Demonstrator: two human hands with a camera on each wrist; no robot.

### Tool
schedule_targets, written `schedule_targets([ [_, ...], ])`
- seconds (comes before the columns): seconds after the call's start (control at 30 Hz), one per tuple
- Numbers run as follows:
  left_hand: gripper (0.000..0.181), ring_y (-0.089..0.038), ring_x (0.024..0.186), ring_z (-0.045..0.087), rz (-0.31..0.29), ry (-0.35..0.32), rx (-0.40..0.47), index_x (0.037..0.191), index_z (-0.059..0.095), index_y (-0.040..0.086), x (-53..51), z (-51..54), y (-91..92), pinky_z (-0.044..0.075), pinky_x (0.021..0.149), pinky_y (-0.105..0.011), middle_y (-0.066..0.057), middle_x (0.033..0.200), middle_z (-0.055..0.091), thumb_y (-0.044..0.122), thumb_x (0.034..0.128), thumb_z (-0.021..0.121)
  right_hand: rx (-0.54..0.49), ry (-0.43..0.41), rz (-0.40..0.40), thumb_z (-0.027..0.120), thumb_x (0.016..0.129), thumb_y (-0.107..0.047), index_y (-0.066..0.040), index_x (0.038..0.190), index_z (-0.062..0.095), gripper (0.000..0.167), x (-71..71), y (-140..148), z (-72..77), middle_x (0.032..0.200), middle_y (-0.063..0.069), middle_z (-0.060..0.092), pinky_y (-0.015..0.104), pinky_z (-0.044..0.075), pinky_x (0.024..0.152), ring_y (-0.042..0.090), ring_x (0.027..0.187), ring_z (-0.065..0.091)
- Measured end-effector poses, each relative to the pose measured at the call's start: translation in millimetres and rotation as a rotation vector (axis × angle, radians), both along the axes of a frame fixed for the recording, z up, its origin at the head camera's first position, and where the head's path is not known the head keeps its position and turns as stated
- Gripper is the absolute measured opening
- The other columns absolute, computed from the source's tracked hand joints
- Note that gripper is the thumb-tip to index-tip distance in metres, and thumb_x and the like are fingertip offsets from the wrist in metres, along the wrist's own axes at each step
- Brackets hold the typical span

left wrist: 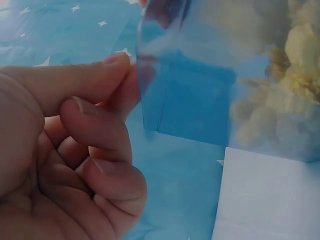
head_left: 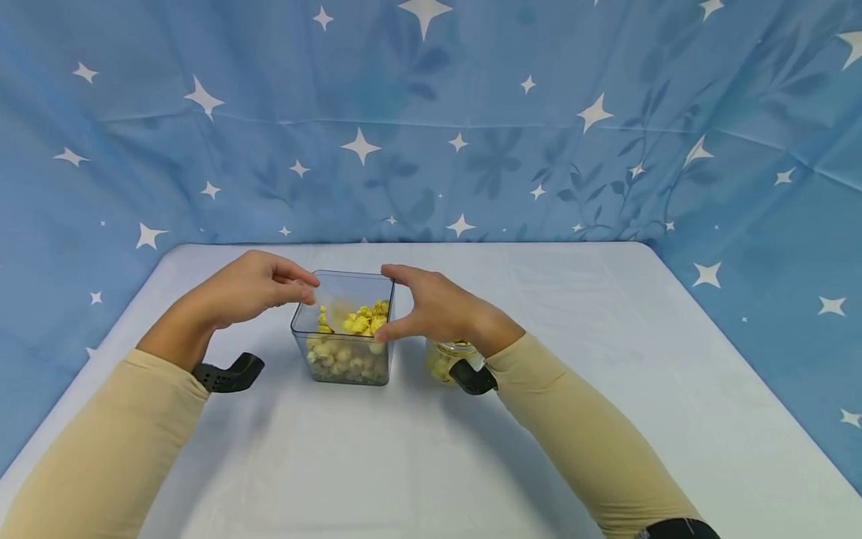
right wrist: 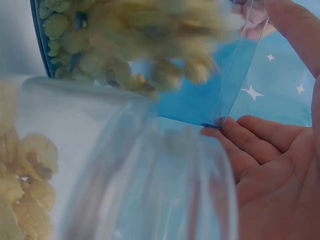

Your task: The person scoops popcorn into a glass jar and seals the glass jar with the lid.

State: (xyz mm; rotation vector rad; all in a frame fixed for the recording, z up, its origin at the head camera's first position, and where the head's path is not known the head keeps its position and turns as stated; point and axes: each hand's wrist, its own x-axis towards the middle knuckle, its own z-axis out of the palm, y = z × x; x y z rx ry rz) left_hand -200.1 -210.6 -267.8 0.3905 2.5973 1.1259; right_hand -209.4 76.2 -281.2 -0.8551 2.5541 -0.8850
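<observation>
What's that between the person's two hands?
A clear box with popcorn inside; the head view shows it between the left hand and the right hand.

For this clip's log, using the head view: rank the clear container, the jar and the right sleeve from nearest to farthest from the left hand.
From the left hand:
1. Clear container: just right of its fingertips.
2. Jar: beyond the container, on its right.
3. Right sleeve: farther right, toward the viewer.

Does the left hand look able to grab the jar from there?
Probably not directly: the clear container and the right hand lie between the left hand and the jar, so it may need to detour.
</observation>
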Motion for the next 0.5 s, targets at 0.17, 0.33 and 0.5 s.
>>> schedule_targets([
  [0.17, 0.037, -0.032, 0.120, 0.059, 0.006, -0.032, 0.045, 0.127, 0.068, 0.003, -0.4, -4.9, 1.1, 0.045, 0.101, -0.052, -0.014, 0.123, 0.067, 0.025, 0.0979, 0.068, -0.002, -0.004, 0.000, 0.084, 0.081, -0.043, -0.010, 0.159, 0.027, 0.102, -0.1, -2.1, 1.6, 0.161, 0.003, 0.031, 0.041, 0.031, 0.114, 0.019, 0.146, 0.030],
  [0.33, 0.037, -0.031, 0.117, 0.059, 0.010, -0.043, 0.066, 0.129, 0.066, 0.001, -0.2, -6.6, 1.6, 0.046, 0.100, -0.050, -0.015, 0.125, 0.066, 0.023, 0.0989, 0.066, -0.001, -0.005, -0.003, 0.084, 0.081, -0.042, -0.009, 0.159, 0.027, 0.101, 0.5, -2.9, 1.9, 0.160, 0.004, 0.032, 0.042, 0.032, 0.114, 0.019, 0.145, 0.031],
  [0.5, 0.037, -0.024, 0.091, 0.053, 0.018, -0.027, 0.077, 0.129, 0.066, 0.001, -0.5, -6.8, -2.7, 0.048, 0.080, -0.035, -0.007, 0.103, 0.069, 0.024, 0.0999, 0.064, -0.003, -0.014, -0.010, 0.084, 0.082, -0.042, -0.011, 0.159, 0.027, 0.101, 1.4, -1.2, 1.3, 0.161, 0.003, 0.031, 0.042, 0.031, 0.114, 0.019, 0.146, 0.029],
])
